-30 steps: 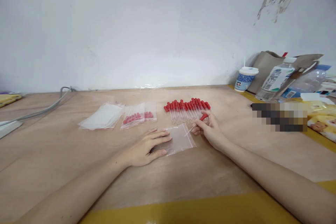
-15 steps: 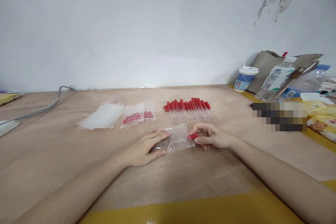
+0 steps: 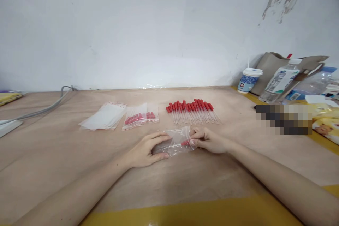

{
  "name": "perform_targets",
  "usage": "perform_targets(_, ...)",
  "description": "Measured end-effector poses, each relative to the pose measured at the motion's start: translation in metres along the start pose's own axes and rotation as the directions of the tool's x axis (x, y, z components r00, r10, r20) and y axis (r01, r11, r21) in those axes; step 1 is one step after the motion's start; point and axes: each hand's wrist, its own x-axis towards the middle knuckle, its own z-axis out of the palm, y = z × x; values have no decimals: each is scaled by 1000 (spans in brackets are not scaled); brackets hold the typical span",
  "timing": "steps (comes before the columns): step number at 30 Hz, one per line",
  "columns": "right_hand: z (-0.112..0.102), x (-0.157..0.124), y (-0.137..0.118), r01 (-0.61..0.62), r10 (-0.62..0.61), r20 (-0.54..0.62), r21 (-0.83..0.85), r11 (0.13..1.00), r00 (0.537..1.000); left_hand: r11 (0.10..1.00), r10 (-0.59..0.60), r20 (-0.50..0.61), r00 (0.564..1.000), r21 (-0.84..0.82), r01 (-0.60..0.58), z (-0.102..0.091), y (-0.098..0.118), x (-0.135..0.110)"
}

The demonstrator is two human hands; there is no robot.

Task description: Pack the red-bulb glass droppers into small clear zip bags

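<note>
Clear plastic bag (image 3: 179, 134) — left hand (image 3: 145, 150), thumb and fingers apart, rests on its left end. Dropper (image 3: 184, 143) lies inside, stem leftward, red bulb near the mouth. Right hand (image 3: 212, 141) pinches the bulb — best pushed level, gently, lest the tip snag.

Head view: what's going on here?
The right hand holds a dropper by its red end at the mouth of a clear bag, the tube lying inside. The left hand rests on the bag's other end. Behind lie loose droppers, with filled bags and then flat bags to their left.
</note>
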Motion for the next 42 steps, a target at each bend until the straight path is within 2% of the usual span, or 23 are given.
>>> perform_targets(2,2,0,-6,50,-46,45,-72,996,998,1000,-6,-2,1000,4,6,0,-1,0)
perform_targets(5,2,-3,-13,-41,41,10,-51,998,999,1000,-7,-1,1000,11,7,0,-1,0)
perform_targets(8,3,-6,-19,-168,169,-33,35,985,985,1000,0,1,1000,14,0,-1,1,0)
perform_targets(11,10,-8,-20,-205,212,-17,193,959,977,1000,0,3,1000,16,0,-1,2,0)
perform_targets(15,20,-6,-13,-231,302,-117,408,883,946,1000,-27,10,1000,14,27,-1,2,0)
perform_targets(19,22,-4,-9,-288,369,-73,494,820,927,1000,-12,7,1000,10,12,-1,1,0)
perform_targets(21,20,-3,-6,-347,444,-91,492,798,891,1000,24,3,1000,3,-24,-1,1,0)
perform_targets(23,15,-1,-2,-368,494,-213,442,818,843,999,54,-7,999,3,-54,-1,1,0)
perform_targets(24,11,1,1,-356,481,-305,385,852,822,998,67,-14,998,5,-67,-1,1,0)
perform_targets(27,-4,12,10,-321,296,-542,49,946,787,995,102,-20,995,9,-102,-2,1,-1)
perform_targets(29,-17,24,13,-346,159,-603,-207,915,781,992,126,21,992,16,-126,-3,1,0)
perform_targets(31,-30,42,15,-399,85,-637,-368,840,766,988,140,94,986,47,-144,-5,3,2)
perform_targets(33,-40,62,18,-480,88,-685,-407,777,723,981,147,160,976,102,-164,-8,5,3)
perform_targets(35,-47,82,22,-566,144,-725,-381,731,674,971,152,202,968,151,-184,-9,8,2)
perform_targets(38,-51,106,29,-623,194,-754,-336,707,627,967,147,230,962,170,-189,-9,9,1)
perform_targets(42,-50,121,32,-669,260,-772,-270,692,580,976,159,223,962,111,-187,-7,8,0)
